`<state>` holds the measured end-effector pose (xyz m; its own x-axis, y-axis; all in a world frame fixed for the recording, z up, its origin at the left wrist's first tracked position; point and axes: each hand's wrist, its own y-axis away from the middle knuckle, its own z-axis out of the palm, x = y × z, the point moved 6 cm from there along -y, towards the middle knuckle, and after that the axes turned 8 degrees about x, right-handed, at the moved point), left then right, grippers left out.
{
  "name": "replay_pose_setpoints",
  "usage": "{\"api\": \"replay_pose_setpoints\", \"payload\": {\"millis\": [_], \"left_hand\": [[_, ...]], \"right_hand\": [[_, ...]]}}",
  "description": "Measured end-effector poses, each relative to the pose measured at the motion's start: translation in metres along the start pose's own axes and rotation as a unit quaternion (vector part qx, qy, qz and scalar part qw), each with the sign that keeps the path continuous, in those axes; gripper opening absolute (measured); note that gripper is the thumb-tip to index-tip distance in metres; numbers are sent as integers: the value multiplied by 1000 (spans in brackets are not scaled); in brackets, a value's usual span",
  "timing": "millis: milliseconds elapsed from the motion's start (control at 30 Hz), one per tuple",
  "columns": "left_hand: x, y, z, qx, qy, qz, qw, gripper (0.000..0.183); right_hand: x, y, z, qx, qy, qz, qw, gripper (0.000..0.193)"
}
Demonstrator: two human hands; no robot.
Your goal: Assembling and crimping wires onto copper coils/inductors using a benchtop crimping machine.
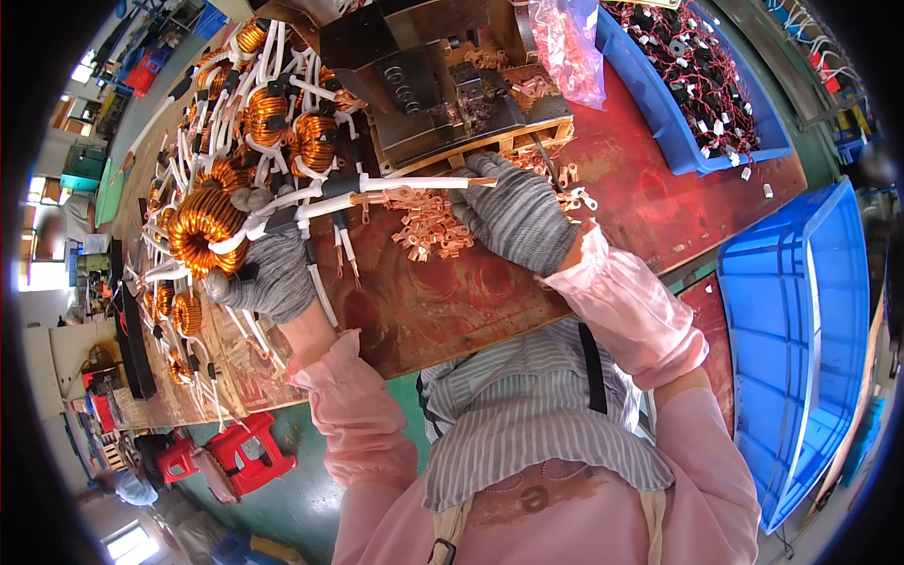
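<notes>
Over left side of counter (414, 325), gripping coil (186, 226) with left fingers (249, 200). Got right fingers (476, 218) curled by lugs (428, 224), in front of press (447, 113); can't tell if pinching anything. Looks partway: seeing bare copper tip (484, 182) on white lead (424, 184), no lug there yet.

Inspected: wire coil (191, 224) at 9 o'clock, glossy copper-coloured metal, ridged; machine (400, 89) at 12 o'clock, dark metal with dull sheen. Left glove (273, 278) and right glove (523, 209) are matt knitted cloth. Table (405, 325) is scuffed red-faced wood; crate (772, 348) at 3 o'clock, smooth glossy plastic; bag (570, 52) at 1 o'clock, shiny crinkled plastic.
</notes>
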<state>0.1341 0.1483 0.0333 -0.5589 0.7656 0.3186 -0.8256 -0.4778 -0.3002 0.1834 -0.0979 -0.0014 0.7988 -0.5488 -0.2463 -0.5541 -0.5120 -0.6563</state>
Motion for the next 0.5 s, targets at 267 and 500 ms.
{"api": "replay_pose_setpoints", "payload": {"millis": [267, 500], "left_hand": [[-14, 6, 11, -19, 97, -94, 991, 83], [-13, 5, 11, -27, 90, -83, 992, 82]], "right_hand": [[38, 25, -26, -73, -524, 372, 763, 12], [49, 30, -28, -15, -603, 370, 707, 17]]}}
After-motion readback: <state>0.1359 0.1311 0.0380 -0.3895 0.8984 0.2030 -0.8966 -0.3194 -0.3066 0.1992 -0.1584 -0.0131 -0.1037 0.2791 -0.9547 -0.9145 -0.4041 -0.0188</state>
